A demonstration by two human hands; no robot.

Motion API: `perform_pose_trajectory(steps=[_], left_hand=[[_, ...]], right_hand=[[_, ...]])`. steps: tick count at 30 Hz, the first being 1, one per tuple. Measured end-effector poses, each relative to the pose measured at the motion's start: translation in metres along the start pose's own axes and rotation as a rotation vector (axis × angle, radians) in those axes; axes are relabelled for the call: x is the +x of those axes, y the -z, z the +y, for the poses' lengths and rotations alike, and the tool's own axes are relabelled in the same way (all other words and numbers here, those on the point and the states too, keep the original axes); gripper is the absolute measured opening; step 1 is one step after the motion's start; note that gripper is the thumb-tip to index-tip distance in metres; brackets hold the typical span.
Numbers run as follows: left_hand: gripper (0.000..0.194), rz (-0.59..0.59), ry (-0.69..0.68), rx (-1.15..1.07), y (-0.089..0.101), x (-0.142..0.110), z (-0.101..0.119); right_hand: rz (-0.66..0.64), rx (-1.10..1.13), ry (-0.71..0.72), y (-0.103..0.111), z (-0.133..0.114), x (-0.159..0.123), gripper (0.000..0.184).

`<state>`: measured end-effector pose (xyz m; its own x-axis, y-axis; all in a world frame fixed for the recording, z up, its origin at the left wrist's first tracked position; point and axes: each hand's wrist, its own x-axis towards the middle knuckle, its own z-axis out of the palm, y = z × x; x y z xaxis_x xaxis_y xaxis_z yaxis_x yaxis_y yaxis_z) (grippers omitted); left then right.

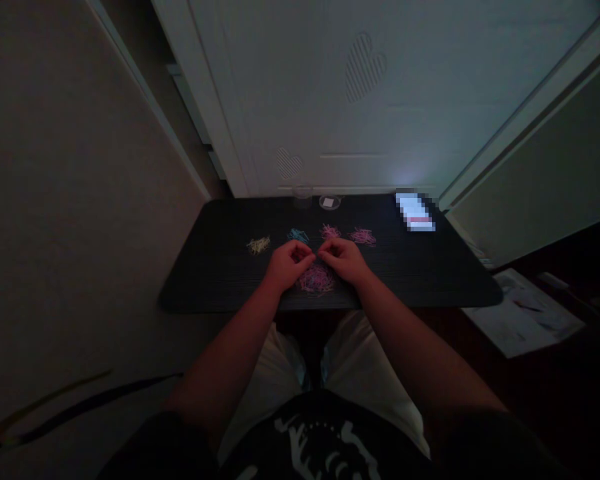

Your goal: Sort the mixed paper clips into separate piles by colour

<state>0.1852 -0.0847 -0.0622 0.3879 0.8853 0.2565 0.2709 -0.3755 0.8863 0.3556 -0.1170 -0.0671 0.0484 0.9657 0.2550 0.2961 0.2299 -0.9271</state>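
Note:
A mixed pile of thin pink and purple strands (317,279) lies near the front edge of the dark table. My left hand (291,261) is over the pile's left side, thumb and fingertips pressed together. Close beside it, my right hand (345,259) is pinched in the same way, with a small gap between the two sets of fingertips. Anything in the pinches is too small to make out. Beyond my hands lie separate little heaps: yellowish strands (259,245), blue strands (298,235), pink strands (330,231) and more pink strands (363,236).
At the back of the dark table (205,267) stand a clear cup (303,195) and a round clear lid (329,202) with a white label. A lit, blurred-out screen (415,211) lies at the back right. A white panel (305,87) rises directly behind the table.

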Motion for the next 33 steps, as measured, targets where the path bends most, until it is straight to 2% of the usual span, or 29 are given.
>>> perform_pose_trajectory(steps=[8, 15, 23, 33], left_hand=[[0.02, 0.012, -0.01, -0.014, 0.001, -0.0004, 0.0018], [0.023, -0.062, -0.05, 0.011, 0.0023, -0.0009, 0.0041], [0.021, -0.012, -0.003, -0.028, -0.0005, 0.0, 0.002], [0.016, -0.013, 0.002, -0.064, 0.0, -0.0007, 0.0022]], right_hand=[[-0.009, 0.014, -0.006, 0.0004, 0.0008, 0.0004, 0.013], [-0.015, -0.015, -0.011, 0.0001, -0.0007, -0.0008, 0.015], [-0.004, 0.01, -0.024, -0.0001, -0.0028, -0.0007, 0.014], [-0.052, 0.03, 0.002, 0.0, -0.0015, -0.0018, 0.015]])
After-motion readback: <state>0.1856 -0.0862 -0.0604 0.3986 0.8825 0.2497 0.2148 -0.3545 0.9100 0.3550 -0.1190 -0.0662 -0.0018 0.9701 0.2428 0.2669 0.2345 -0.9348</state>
